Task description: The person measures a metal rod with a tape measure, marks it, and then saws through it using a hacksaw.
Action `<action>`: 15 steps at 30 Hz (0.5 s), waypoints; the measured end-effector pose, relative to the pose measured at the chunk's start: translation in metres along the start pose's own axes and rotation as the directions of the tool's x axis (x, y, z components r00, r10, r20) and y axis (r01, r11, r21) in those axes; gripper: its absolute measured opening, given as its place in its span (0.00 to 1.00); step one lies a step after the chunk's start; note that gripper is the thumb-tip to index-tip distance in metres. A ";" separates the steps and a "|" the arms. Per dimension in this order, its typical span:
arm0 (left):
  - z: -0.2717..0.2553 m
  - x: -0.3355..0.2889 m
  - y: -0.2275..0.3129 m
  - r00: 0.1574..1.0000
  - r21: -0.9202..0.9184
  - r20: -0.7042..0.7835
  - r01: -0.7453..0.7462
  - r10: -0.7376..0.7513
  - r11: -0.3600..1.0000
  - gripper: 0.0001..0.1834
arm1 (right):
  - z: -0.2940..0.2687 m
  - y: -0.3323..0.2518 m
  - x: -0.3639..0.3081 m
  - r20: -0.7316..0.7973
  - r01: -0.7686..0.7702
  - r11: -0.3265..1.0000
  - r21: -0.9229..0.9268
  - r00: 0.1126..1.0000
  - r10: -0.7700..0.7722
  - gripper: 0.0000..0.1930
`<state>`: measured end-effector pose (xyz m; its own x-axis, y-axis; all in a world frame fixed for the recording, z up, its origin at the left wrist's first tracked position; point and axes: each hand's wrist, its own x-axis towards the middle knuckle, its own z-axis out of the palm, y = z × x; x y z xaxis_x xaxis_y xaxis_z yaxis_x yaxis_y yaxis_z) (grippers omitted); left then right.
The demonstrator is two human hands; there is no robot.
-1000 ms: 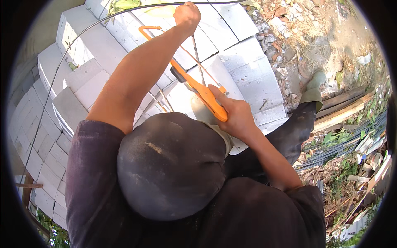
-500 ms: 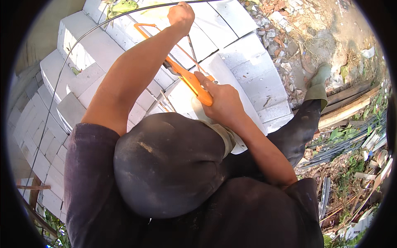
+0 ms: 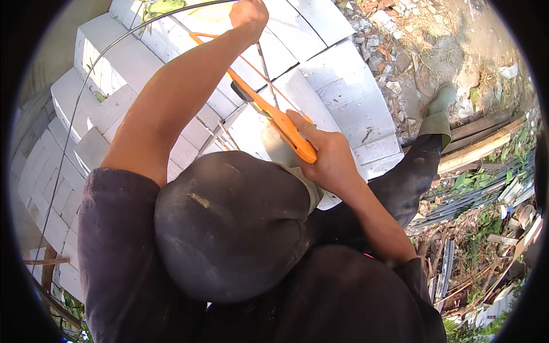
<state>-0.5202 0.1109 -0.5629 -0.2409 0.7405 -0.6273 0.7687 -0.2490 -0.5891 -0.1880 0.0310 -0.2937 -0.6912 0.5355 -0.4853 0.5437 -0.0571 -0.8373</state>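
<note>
Hacksaw [image 3: 287, 129] over blocks [image 3: 346, 91]; rubble [image 3: 394, 60] right of blocks; planks [image 3: 477, 150] just right of boot [image 3: 438, 119].

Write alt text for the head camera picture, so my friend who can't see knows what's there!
A person's right hand grips an orange hacksaw that crosses a thin rod above pale blocks. The left hand is closed near the picture's top edge; what it grips is hard to see.
</note>
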 end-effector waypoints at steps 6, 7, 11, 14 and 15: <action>-0.060 -0.022 -0.015 0.990 0.032 0.039 -0.139 0.138 0.990 0.39 | -0.050 -0.011 -0.111 0.042 -0.145 0.988 0.045 0.989 0.144 0.44; -0.028 -0.014 -0.018 0.993 0.037 0.057 -0.108 0.106 0.993 0.39 | -0.047 -0.008 -0.106 0.060 -0.114 0.992 0.045 0.992 0.111 0.44; 0.009 0.016 0.002 0.983 -0.583 0.109 0.184 -0.148 0.792 0.31 | -0.001 0.011 -0.012 0.045 0.023 1.000 -0.015 0.999 -0.022 0.39; 0.012 0.011 -0.007 0.977 -0.751 0.064 0.181 -0.202 0.635 0.30 | 0.008 0.002 0.021 0.003 -0.051 0.994 0.095 0.999 0.051 0.40; 0.026 0.000 -0.003 0.993 -0.452 -0.047 0.077 -0.110 0.889 0.32 | -0.004 -0.002 0.001 0.046 -0.051 0.998 0.028 0.998 0.050 0.40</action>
<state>-0.5382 0.0960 -0.5741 -0.2954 0.7920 -0.5343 0.9325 0.1172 -0.3418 -0.1879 0.0352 -0.2916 -0.6846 0.4925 -0.5374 0.5648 -0.1075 -0.8182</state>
